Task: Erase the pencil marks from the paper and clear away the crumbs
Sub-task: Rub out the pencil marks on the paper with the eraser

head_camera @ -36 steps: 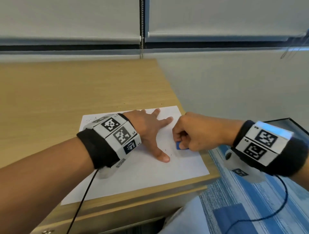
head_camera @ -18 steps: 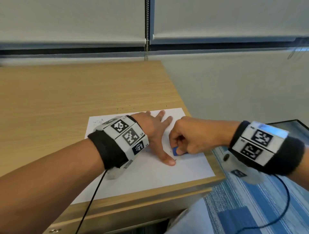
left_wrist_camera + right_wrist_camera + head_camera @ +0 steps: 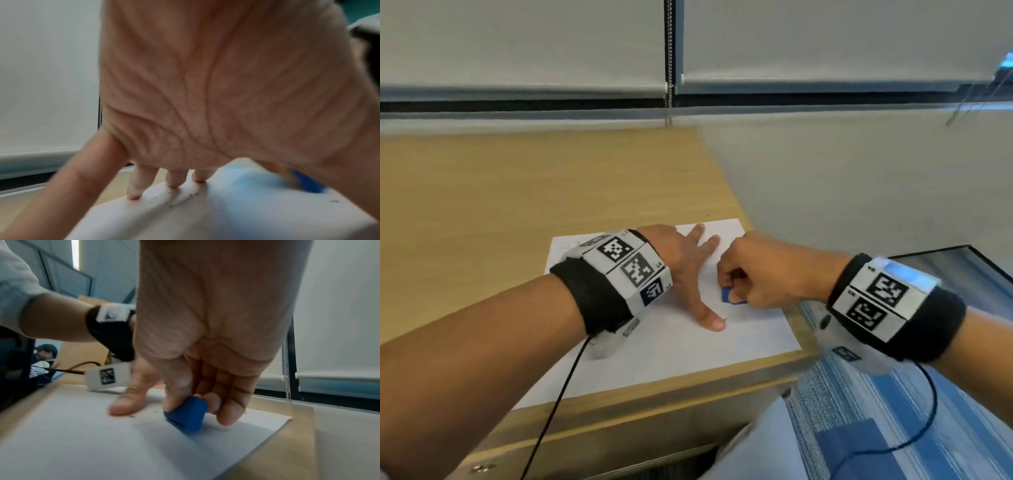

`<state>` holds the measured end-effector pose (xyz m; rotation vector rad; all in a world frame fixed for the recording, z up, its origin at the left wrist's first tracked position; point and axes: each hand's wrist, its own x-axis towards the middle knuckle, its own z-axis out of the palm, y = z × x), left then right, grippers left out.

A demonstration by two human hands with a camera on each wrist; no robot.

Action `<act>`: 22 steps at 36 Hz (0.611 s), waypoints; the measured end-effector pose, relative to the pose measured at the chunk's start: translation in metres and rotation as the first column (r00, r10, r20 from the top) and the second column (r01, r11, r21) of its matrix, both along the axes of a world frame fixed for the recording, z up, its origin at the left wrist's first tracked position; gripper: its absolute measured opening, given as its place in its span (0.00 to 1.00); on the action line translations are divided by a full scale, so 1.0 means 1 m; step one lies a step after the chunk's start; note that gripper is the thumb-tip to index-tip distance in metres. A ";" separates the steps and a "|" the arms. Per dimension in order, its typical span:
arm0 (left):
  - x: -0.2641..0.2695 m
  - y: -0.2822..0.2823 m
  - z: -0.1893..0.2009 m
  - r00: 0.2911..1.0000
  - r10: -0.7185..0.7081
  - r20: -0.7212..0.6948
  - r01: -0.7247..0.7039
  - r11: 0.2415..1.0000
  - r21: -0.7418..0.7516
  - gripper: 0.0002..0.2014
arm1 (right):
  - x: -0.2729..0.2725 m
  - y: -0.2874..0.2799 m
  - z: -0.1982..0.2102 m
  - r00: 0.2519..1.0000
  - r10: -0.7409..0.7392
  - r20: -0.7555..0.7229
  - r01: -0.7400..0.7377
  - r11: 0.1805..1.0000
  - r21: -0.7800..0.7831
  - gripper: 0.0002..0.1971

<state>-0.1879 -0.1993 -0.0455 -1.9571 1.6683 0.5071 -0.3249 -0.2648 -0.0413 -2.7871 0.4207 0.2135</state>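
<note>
A white sheet of paper (image 3: 671, 356) lies at the near right corner of the wooden desk (image 3: 517, 192). My left hand (image 3: 688, 270) lies flat on the paper with its fingers spread, holding the sheet down. My right hand (image 3: 753, 274) pinches a small blue eraser (image 3: 727, 294) and presses it on the paper just right of the left thumb. In the right wrist view the blue eraser (image 3: 187, 413) sits between thumb and fingers, its edge on the paper (image 3: 102, 443). Dark crumbs (image 3: 172, 201) lie by the left fingertips (image 3: 133, 193). Faint pencil marks show near the paper's far left corner.
The desk's right edge (image 3: 801, 356) runs just beside the paper, with blue striped carpet (image 3: 893, 428) below. A dark panel (image 3: 969, 274) stands at the right. Window blinds and a bead chain (image 3: 669, 68) hang behind the desk. Cables trail from both wrist cameras.
My right hand has rubbed the eraser back and forth a short way beside the left thumb. The left hand stays flat on the paper. The head view has shifted slightly.
</note>
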 end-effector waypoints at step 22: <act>0.000 -0.001 -0.001 1.000 0.013 0.017 -0.013 1.000 -0.001 0.68 | -0.003 -0.007 -0.003 0.994 -0.098 0.044 0.098 0.995 0.011 0.04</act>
